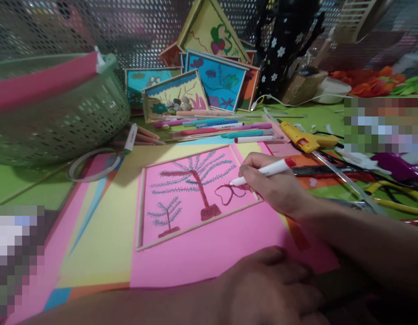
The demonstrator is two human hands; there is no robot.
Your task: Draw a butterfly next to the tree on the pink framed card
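My right hand (268,184) pinches a white marker with a red end (263,172), its tip touching the pink paper (229,234) beside a red looped outline. The drawing inside a frame of thin wooden sticks (140,207) shows two trees with red trunks and teal branches. My left hand (273,284) lies at the near edge on the pink paper, fingers curled down against the sheet, holding nothing that I can see.
A row of markers (215,128) lies behind the drawing, with a yellow glue gun (305,139) to the right. A green perforated basket (56,113) stands at left beside a tape ring (92,163). Finished framed pictures (209,76) lean at the back. Scissors and tools crowd the right.
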